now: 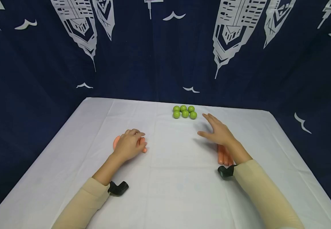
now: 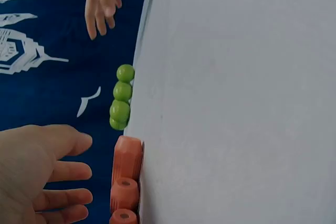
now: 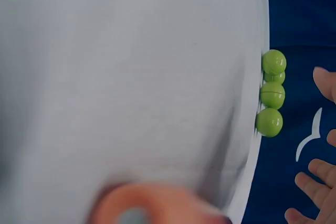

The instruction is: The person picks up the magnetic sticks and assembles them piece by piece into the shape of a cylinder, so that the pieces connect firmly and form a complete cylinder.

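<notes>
My left hand (image 1: pixel 129 144) is over a small group of orange pieces (image 1: pixel 116 142), largely covering them in the head view. In the left wrist view its fingers are spread and apart from the ridged orange pieces (image 2: pixel 127 158), two of which show a dark spot in the end. My right hand (image 1: pixel 218 132), fingers extended, hovers beyond several orange sticks (image 1: pixel 221 156) lying side by side, partly hidden by the wrist. Neither hand holds anything. Several shiny green balls (image 1: pixel 185 114) sit in two rows near the far edge, left of the right fingertips.
A white cloth (image 1: pixel 176 190) covers the table. Behind it hangs a dark blue curtain (image 1: pixel 154 63) printed with white buildings and birds. A blurred orange stick end (image 3: pixel 163 200) shows close up at the bottom of the right wrist view.
</notes>
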`<state>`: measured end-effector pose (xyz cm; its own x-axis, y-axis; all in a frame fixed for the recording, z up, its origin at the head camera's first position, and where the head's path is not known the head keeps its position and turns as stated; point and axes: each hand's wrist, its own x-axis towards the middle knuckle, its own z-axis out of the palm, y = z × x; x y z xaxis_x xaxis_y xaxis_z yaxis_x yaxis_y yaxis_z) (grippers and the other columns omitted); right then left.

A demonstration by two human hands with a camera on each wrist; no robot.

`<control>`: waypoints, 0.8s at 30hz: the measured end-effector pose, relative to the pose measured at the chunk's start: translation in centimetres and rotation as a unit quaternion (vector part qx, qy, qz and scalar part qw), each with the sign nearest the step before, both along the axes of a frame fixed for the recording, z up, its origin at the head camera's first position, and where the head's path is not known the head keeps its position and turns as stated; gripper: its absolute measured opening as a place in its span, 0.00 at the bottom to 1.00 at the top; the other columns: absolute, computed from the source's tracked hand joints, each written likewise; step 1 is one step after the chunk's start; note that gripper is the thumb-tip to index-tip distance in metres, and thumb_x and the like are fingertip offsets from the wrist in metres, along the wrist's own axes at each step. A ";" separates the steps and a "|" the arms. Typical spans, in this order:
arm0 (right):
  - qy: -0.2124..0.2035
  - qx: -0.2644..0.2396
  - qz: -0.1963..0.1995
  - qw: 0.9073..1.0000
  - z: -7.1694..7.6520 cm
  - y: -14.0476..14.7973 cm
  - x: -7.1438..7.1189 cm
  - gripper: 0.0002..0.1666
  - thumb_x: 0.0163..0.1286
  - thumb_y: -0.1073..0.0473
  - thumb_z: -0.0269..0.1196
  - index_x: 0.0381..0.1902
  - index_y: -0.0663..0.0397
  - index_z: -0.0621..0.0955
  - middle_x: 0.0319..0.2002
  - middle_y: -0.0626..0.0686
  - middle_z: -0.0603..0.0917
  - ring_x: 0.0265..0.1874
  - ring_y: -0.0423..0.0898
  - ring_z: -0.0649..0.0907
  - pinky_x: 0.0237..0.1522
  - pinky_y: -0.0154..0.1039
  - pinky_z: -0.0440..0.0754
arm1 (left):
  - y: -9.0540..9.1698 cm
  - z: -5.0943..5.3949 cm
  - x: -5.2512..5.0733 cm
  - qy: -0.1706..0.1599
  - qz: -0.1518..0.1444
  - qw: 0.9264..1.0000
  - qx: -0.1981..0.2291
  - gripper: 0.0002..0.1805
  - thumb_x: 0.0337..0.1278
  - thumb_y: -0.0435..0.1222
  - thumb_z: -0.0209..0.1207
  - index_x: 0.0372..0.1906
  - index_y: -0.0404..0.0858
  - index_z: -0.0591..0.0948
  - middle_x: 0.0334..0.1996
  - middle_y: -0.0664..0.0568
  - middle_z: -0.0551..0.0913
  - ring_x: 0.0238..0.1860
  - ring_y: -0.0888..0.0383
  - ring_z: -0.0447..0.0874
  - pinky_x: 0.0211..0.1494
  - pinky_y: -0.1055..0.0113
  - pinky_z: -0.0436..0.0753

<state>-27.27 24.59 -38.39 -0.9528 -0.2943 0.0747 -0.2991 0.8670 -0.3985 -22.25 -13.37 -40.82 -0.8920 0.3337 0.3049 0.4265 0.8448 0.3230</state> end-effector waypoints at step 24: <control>-0.056 -0.068 -0.069 0.994 -2.0 -2.7 -6.7 0.43 0.69 0.47 0.59 0.73 0.64 0.58 0.68 0.69 0.64 0.65 0.64 0.66 0.66 0.57 0.62 | 2.5 -1.2 -0.8 0.002 0.030 0.999 -0.042 0.09 0.49 0.33 0.62 0.20 0.40 0.76 0.19 0.52 0.72 0.26 0.51 0.74 0.29 0.62 0.74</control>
<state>-34.00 21.88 -40.43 -0.9879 -0.1549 -0.0033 -0.1288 0.8325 -0.5389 -23.02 -10.91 -41.97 -0.9101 0.3044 0.2812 0.3756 0.8927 0.2493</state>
